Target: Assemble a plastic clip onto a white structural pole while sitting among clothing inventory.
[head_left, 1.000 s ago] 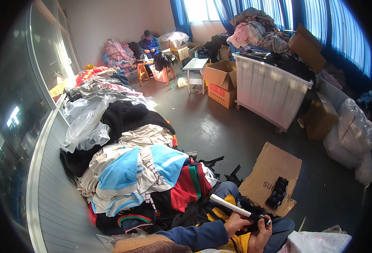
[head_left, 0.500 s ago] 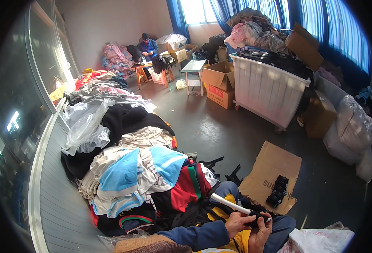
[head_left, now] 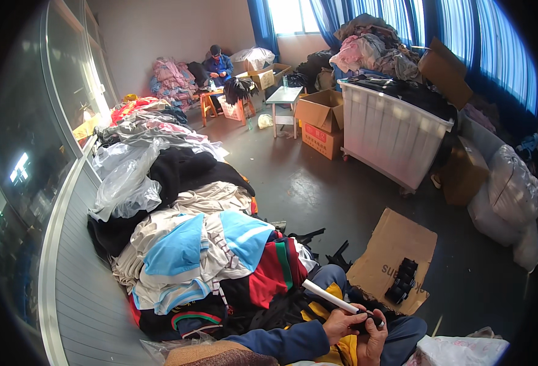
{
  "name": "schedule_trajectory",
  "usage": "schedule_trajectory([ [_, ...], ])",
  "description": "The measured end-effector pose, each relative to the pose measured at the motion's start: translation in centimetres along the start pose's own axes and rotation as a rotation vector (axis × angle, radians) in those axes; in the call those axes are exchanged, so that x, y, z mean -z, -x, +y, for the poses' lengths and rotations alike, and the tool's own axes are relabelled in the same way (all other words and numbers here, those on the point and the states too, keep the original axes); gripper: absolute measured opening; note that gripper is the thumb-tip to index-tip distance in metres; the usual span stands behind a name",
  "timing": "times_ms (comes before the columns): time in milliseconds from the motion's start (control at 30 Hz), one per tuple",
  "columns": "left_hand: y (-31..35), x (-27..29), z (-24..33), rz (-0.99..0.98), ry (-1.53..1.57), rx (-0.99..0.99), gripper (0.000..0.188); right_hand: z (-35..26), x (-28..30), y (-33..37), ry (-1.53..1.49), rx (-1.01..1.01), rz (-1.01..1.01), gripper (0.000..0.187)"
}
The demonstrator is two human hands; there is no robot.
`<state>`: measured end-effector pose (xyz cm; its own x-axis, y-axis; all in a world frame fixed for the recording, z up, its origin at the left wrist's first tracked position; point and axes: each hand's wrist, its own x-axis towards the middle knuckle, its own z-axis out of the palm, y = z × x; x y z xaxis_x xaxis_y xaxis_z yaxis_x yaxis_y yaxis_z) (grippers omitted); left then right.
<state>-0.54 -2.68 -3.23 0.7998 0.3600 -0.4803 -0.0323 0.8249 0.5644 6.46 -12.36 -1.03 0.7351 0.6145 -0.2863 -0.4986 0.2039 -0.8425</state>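
Head view: left hand (head_left: 340, 322) wraps a slim white plastic tube (head_left: 330, 296), which sticks up-left from the fist. Right hand (head_left: 374, 341) just beside it, fingers curled on a small black item (head_left: 366, 318) at the tube's lower end. Heap of mixed clothes (head_left: 202, 256) left of both hands; flat brown cardboard sheet (head_left: 391, 244) w/ black clips above right hand.

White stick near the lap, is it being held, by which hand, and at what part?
The left hand grips the white stick at its lower right end; the rest juts up-left, free. The right hand is at that same end, its hold unclear.
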Motion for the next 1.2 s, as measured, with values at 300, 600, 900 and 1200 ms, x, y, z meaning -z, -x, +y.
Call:
schedule_trajectory([
  [300,0.5,-0.7,0.0,-0.003,-0.083,-0.036,0.028,1.9,1.7,-1.1,-0.255,-0.229,0.036,0.018],
  [600,-0.3,0.3,-0.5,0.043,0.045,-0.069,0.027,1.3,0.8,-0.9,-0.363,-0.022,-0.032,0.018],
  [900,0.5,-0.7,-1.7,0.043,-0.093,-0.072,0.028,2.4,2.4,-0.3,-0.374,-0.027,0.063,0.02],
  [1200,1.1,-0.7,1.5,0.089,-0.077,-0.201,0.028,1.5,0.4,-2.1,-0.599,-0.086,-0.119,0.036],
])
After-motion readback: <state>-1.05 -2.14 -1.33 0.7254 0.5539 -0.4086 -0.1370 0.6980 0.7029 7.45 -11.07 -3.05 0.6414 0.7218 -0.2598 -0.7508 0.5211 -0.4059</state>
